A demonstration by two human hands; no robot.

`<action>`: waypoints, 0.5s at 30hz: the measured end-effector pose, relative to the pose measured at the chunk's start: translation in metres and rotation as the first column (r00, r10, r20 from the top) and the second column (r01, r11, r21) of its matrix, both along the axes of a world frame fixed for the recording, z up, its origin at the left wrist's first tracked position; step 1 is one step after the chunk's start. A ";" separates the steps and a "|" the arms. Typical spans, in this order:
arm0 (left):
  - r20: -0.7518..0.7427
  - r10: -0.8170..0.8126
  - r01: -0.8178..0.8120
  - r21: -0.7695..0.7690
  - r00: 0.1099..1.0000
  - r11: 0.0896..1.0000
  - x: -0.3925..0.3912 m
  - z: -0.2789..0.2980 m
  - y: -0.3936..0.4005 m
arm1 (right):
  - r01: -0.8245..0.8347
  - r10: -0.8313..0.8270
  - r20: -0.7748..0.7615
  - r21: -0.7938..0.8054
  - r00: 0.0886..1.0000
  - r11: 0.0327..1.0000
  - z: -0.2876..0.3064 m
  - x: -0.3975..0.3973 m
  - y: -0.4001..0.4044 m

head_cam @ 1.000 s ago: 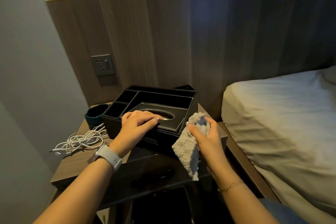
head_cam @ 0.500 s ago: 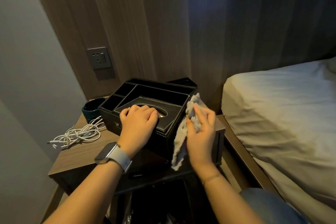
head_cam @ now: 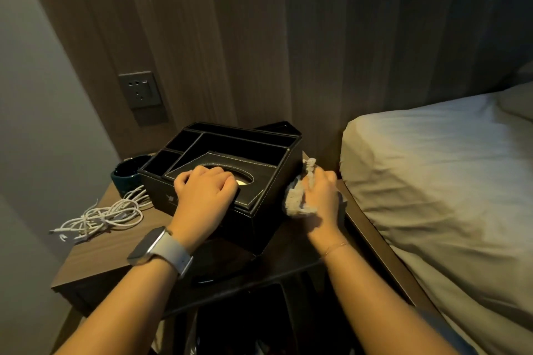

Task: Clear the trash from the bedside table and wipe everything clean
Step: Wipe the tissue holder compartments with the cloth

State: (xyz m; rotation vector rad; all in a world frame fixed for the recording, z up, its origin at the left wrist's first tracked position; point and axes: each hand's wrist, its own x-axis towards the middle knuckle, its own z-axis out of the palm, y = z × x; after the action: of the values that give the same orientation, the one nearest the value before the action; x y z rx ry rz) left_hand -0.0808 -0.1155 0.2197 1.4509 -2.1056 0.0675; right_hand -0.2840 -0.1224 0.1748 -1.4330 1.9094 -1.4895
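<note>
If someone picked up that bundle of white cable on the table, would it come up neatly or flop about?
The white cable would probably flop: it lies in loose, uneven loops, with free ends trailing toward the table edge. It looks thin, so likely light. The loops seem only loosely gathered, so the bundle may sag and partly unravel when lifted.

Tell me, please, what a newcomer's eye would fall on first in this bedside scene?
First, the black organizer in the middle of the table, with the left hand curled over its tissue slot. Next, the right hand holding a grey cloth against the organizer's right side. Then the white cable tangled on the table's left, and the pale bed at right.
</note>
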 end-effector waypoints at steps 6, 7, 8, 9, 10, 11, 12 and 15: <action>-0.008 0.014 -0.013 0.031 1.000 0.999 -0.001 0.000 -0.005 | -0.207 0.240 -0.224 0.161 0.945 0.965 -0.022 0.023 0.061; -0.003 0.013 -0.013 0.030 1.000 0.999 -0.001 -0.001 -0.005 | -0.280 0.315 -0.182 0.194 0.932 0.940 -0.029 0.024 0.071; 0.012 0.007 -0.008 0.030 1.000 1.000 -0.001 0.000 -0.006 | -0.354 0.383 -0.101 0.227 0.918 0.907 -0.030 0.021 0.079; 0.030 -0.004 0.003 0.035 1.000 0.999 0.000 0.000 -0.006 | -0.422 0.425 0.046 0.244 0.904 0.873 -0.027 0.015 0.085; 0.042 -0.017 0.015 0.043 0.999 0.999 0.000 0.002 -0.005 | -0.474 0.425 0.231 0.228 0.875 0.851 -0.021 0.006 0.087; 0.049 -0.028 0.025 0.055 0.998 0.998 -0.001 0.004 -0.003 | -0.471 0.380 0.372 0.192 0.847 0.861 -0.015 -0.005 0.085; 0.057 -0.032 0.029 0.067 0.998 0.997 -0.001 0.006 -0.002 | -0.422 0.311 0.474 0.146 0.824 0.895 -0.009 -0.015 0.080; 0.105 -0.017 0.011 0.064 0.994 0.998 -0.003 0.009 0.001 | -0.223 0.159 0.523 0.062 0.837 0.973 0.000 -0.020 0.050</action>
State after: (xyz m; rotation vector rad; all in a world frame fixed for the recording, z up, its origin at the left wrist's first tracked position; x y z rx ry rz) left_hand -0.0836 -0.1142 0.2287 1.4989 -2.2210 0.0741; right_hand -0.3045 -0.0729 0.1746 -0.9994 1.4510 -1.4486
